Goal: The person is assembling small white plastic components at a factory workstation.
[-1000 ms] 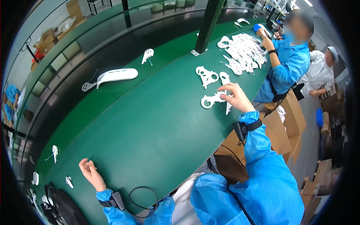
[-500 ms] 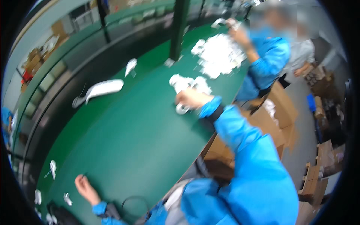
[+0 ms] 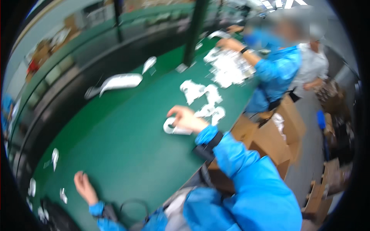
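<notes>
My R grip [image 3: 184, 118] at white ring-ended plastic part [image 3: 179, 131]
Can't tell if held; L grip [image 3: 84, 188] loosely curled nr green table [image 3: 127, 142].

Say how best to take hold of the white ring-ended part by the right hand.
Probably by the ring's rim, pinched from above: it shows left of the right hand, and the open centre gives a fingertip room. Blur hides whether the hand holds it.

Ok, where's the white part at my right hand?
In the head view, the ringed part is near centre, partly behind your right hand, left of other white parts.
</notes>
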`<state>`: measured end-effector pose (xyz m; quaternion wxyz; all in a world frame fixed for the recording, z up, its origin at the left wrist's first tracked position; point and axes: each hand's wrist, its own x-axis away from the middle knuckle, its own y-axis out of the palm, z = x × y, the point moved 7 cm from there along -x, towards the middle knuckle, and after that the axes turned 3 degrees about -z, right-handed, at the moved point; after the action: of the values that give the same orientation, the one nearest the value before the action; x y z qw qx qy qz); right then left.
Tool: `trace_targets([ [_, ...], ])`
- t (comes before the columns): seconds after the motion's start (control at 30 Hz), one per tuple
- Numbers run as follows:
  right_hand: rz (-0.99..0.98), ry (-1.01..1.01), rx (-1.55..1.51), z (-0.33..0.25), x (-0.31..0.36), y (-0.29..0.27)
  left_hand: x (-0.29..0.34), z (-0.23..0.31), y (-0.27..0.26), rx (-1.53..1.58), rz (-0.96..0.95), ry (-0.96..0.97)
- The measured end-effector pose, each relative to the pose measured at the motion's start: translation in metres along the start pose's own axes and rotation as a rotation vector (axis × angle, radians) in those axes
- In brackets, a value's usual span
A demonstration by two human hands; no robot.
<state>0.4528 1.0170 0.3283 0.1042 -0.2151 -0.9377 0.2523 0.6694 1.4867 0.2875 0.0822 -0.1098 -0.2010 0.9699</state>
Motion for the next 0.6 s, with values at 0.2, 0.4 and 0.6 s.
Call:
trace_targets([
  [0.2,-0.127,0.406,-0.260,-0.016,0.007,0.020,0.000,0.021,0.013,-0.103,-0.049,0.086],
  [0.4,-0.335,0.451,-0.311,-0.021,0.043,0.018,0.007,0.027,-0.003,-0.139,-0.033,0.052],
  [0.6,-0.224,0.052,0.120,-0.022,0.036,-0.016,0.006,0.025,0.003,-0.069,-0.052,0.025],
])
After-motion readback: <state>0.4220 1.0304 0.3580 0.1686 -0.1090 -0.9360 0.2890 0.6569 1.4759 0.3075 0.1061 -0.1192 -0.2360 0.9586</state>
